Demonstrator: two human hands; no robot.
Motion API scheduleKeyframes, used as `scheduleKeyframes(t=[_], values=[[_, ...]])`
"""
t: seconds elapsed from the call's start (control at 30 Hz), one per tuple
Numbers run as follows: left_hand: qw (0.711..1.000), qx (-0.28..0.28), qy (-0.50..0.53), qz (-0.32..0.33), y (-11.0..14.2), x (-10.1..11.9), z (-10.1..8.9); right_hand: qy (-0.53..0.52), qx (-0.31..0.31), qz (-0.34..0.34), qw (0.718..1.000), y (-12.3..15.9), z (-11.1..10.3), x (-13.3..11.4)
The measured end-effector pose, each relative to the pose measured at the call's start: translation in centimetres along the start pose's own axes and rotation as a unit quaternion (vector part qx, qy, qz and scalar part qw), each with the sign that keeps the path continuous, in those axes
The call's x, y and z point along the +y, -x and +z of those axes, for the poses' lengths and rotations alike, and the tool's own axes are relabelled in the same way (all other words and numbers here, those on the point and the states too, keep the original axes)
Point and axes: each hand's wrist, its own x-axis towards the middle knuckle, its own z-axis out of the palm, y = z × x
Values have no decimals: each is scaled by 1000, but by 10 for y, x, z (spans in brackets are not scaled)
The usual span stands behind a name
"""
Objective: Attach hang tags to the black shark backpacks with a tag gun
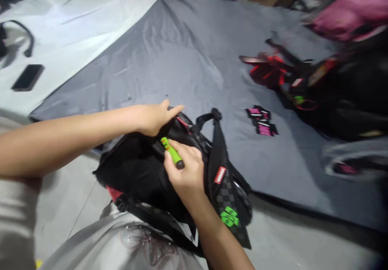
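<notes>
A black backpack [142, 173] lies across my lap and the table edge, its dark checkered strap [226, 195] bearing green patches and a red label. My left hand [156, 116] grips the far upper edge of the backpack; two digits stick out and the others are partly hidden against the fabric. Wrapped in my right hand [188, 167] is a short bright green tool [172, 152] with a dark end and orange marks. It tilts over the black fabric just below my left hand. The tool's exact kind cannot be made out.
Grey sheeting [188, 51] covers the table. Pink and black patches [262, 120] lie right of the backpack. Further right sits a blurred dark bag [348, 88] with red parts, a pink bundle [351, 15] behind it. A phone [28, 77] rests on white sheeting at left.
</notes>
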Motion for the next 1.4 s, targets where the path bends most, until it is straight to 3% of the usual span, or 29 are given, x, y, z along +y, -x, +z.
scheduleKeyframes(t=[0.13, 0.2, 0.23, 0.27, 0.3, 0.37, 0.43, 0.5, 0.6, 0.73, 0.93, 1.13, 1.27, 1.4], values=[[1000, 20, -7, 0, 1, -9, 8, -50, -10, 9, 999, -3, -48, -16], [999, 32, -8, 10, 0, -13, 11, -47, 80, 11, 996, -11, -83, -4], [999, 39, -7, 15, 0, -14, 12, -22, 163, 20, 986, -16, -101, 12], [999, 45, -7, 17, 0, -14, 12, 19, 248, 24, 968, -23, -118, 35], [999, 49, -9, 16, 0, -13, 13, 72, 287, 41, 954, -31, -134, 64], [999, 52, -15, 4, 0, -10, 14, 217, 238, 144, 936, -48, -161, 133], [998, 55, -23, -16, 0, -6, 15, 340, 61, 305, 888, -64, -178, 199], [997, 63, -22, -32, -1, -4, 17, 353, -12, 346, 869, -78, -188, 250], [997, 67, -14, -38, -3, -5, 21, 348, -75, 362, 861, -93, -198, 293], [995, 84, -16, -42, -3, -7, 26, 359, -150, 379, 840, -109, -207, 316], [995, 80, -24, -50, -2, -6, 26, 363, -175, 413, 816, -119, -213, 322], [995, 81, -24, -46, -5, -6, 22, 322, -136, 397, 849, -111, -222, 291], [996, 72, -28, -53, -5, -2, 18, 270, -106, 347, 892, -103, -218, 238], [996, 64, -44, -52, -2, 10, 9, 144, -8, 163, 976, -91, -180, 145]])
